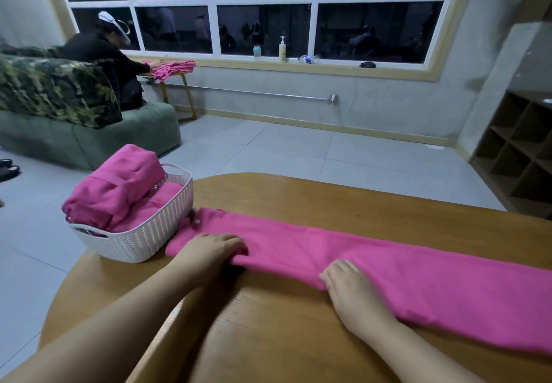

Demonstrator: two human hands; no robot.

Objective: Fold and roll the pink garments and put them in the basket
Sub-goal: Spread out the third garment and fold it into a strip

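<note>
A pink garment [373, 266] lies folded into a long strip across the wooden table [268, 317], running from beside the basket out to the right edge of view. My left hand [209, 252] lies on the strip's near edge close to its left end, fingers curled over the fold. My right hand [351, 288] grips the same near edge further right, fingertips tucked at the cloth. A white woven basket [143, 239] stands at the table's left edge and holds rolled pink garments [116, 188], one piled high above the rim.
A green sofa [89, 137] with a camouflage cover stands behind the basket. A person in black sits there at a small table with more pink cloth [173, 69]. Bottles [282, 49] stand on the window sill. Wooden cubby shelves [519, 155] are at the right.
</note>
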